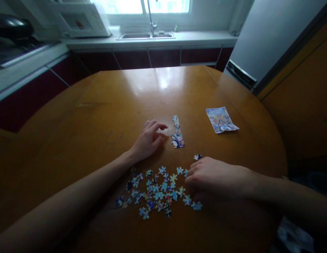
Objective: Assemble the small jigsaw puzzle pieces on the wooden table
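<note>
A narrow joined strip of jigsaw puzzle [177, 131] lies on the wooden table. Just left of it is my left hand [149, 138], fingers apart and holding nothing, the forefinger pointing towards the strip without touching it. Loose jigsaw pieces [158, 195] are spread in a heap nearer to me. At the heap's right edge my right hand [209, 177] is low over the table with its fingers curled down. Its fingertips are hidden, so whatever they hold cannot be made out. One separate puzzle piece [197, 157] lies just beyond the right knuckles.
A creased picture sheet [221, 120] lies right of the strip on the round-ended wooden table [121, 95]. Behind the table run a counter with a sink [146, 36] and a white microwave [81, 21]. A fridge [271, 31] stands at the right.
</note>
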`<act>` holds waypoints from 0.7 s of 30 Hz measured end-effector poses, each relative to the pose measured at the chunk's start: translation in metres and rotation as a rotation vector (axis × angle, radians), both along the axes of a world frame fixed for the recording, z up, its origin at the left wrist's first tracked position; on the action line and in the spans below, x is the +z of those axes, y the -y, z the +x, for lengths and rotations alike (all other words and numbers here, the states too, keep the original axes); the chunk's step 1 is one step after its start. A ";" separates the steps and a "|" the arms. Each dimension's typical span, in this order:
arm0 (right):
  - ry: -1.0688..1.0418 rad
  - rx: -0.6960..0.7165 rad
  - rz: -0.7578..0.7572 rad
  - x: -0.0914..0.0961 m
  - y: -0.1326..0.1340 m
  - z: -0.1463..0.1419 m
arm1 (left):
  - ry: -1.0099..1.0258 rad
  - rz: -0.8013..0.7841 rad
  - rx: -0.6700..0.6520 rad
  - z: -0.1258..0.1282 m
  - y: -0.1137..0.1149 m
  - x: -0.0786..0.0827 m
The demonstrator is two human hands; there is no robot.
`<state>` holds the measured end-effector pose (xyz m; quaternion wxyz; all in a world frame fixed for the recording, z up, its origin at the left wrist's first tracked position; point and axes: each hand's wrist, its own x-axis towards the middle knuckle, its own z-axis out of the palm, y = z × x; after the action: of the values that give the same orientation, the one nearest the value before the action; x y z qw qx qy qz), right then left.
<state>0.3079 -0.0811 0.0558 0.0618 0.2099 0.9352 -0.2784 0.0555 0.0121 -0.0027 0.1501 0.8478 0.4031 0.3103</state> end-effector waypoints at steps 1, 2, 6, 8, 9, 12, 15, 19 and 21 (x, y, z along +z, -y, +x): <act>-0.009 -0.023 0.020 0.001 0.000 0.000 | 0.001 0.003 -0.001 0.000 0.000 0.000; -0.018 -0.039 0.037 0.001 0.000 0.000 | 0.000 0.005 -0.002 0.000 0.000 0.000; -0.038 0.015 0.040 0.002 0.001 -0.003 | -0.006 0.009 -0.001 0.000 0.000 0.001; -0.017 0.061 0.036 0.000 0.002 -0.004 | -0.008 0.006 0.002 0.000 0.000 0.001; 0.000 0.076 0.031 -0.001 0.002 -0.005 | -0.008 0.006 0.004 0.000 0.000 0.001; 0.051 0.058 0.013 0.000 -0.001 -0.002 | -0.007 0.001 0.005 0.001 0.000 0.001; 0.072 0.000 0.003 0.004 -0.004 0.003 | -0.004 0.008 0.002 0.001 0.000 0.001; 0.002 -0.006 -0.012 0.006 -0.005 0.003 | 0.000 0.016 -0.004 0.001 0.000 0.000; -0.056 0.005 -0.017 0.003 -0.004 -0.001 | 0.001 0.016 -0.002 0.001 0.000 0.000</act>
<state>0.3070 -0.0776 0.0586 0.0380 0.1992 0.9346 -0.2922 0.0562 0.0119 -0.0026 0.1437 0.8493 0.3995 0.3136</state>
